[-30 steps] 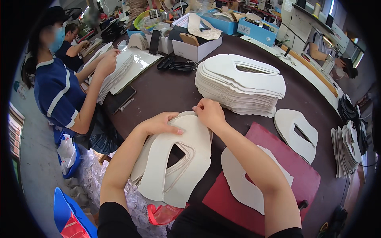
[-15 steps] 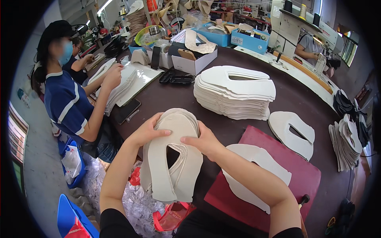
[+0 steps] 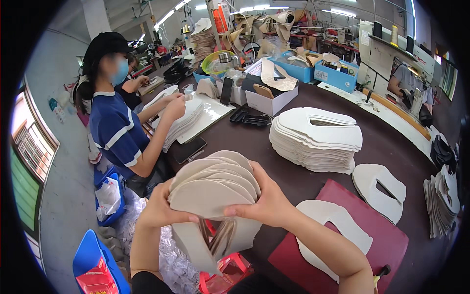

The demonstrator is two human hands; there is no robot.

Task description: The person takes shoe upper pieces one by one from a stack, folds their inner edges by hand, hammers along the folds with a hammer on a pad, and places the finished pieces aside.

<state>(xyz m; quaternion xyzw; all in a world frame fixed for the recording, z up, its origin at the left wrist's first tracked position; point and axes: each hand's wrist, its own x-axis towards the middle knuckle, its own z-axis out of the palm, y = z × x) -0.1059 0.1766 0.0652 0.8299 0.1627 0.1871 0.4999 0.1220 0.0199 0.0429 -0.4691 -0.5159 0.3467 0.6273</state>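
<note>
Both hands hold a fanned bundle of cream shoe-upper cutouts point(image 3: 213, 193) lifted off the dark counter point(image 3: 274, 147); the left hand point(image 3: 161, 208) has its grip closed around the bundle's left edge; the right hand point(image 3: 267, 203) clasps its right edge; a taller stack of cutouts point(image 3: 316, 139) lies beyond.

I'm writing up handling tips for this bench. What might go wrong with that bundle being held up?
The fanned bundle of cut pieces is pinched only at its sides by the left hand and right hand, off the table edge; pieces could slip out onto the plastic bags below.
</note>
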